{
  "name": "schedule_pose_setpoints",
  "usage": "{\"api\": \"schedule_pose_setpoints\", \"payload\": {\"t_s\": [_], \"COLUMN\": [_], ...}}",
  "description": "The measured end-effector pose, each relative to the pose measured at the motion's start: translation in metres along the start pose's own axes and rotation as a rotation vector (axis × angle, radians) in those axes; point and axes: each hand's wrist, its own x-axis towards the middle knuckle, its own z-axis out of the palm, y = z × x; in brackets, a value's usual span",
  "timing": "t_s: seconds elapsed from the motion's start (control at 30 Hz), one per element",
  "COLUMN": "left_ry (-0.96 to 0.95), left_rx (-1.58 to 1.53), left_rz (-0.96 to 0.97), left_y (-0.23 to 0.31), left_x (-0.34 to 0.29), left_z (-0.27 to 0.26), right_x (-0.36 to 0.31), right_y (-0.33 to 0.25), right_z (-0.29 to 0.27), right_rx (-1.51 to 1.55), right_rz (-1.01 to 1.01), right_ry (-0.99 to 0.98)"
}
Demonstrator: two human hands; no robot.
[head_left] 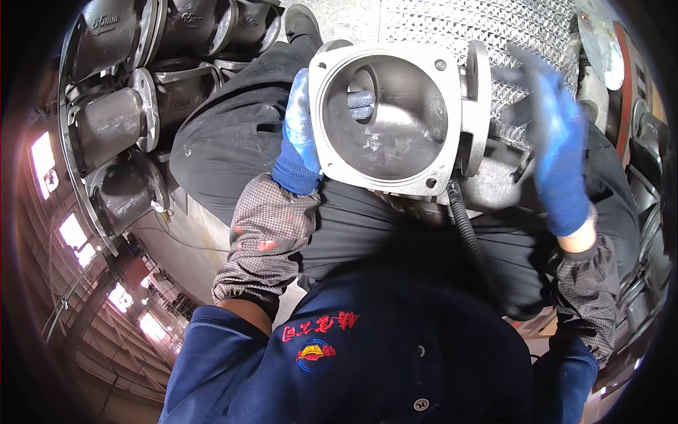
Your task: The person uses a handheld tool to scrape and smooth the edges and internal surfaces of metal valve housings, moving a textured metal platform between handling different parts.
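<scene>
On my lap sits the cast metal housing [395, 116]; my left hand [300, 138] clamps its square flange, right hand [554, 145] open, blurred beside it. Looks heavy, rigid; flange edges suit gripping.

Bright windows [44, 164] beside a patterned metal floor [452, 28].

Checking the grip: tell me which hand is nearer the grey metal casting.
Left. The left hand grips the left rim of the grey metal casting, fingers showing inside its opening. The right hand is raised to its right, apart, blurred.
</scene>
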Motion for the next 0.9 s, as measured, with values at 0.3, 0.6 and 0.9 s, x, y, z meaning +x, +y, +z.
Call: {"api": "schedule_pose_setpoints", "payload": {"t_s": [0.3, 0.6, 0.9], "left_ry": [-0.033, -0.006, 0.059], "left_rx": [0.033, -0.310, 0.148], "left_rz": [-0.012, -0.230, -0.018], "left_y": [-0.012, 0.009, 0.003], "left_x": [0.002, -0.006, -0.010], "left_z": [-0.016, 0.017, 0.009], "right_x": [-0.064, -0.091, -0.068], "right_y": [-0.075, -0.074, -0.098], "right_z": [0.030, 0.073, 0.082], "right_rx": [0.751, 0.544, 0.628], "right_rz": [0.490, 0.387, 0.723], "right_ry": [-0.554, -0.348, -0.442]}}
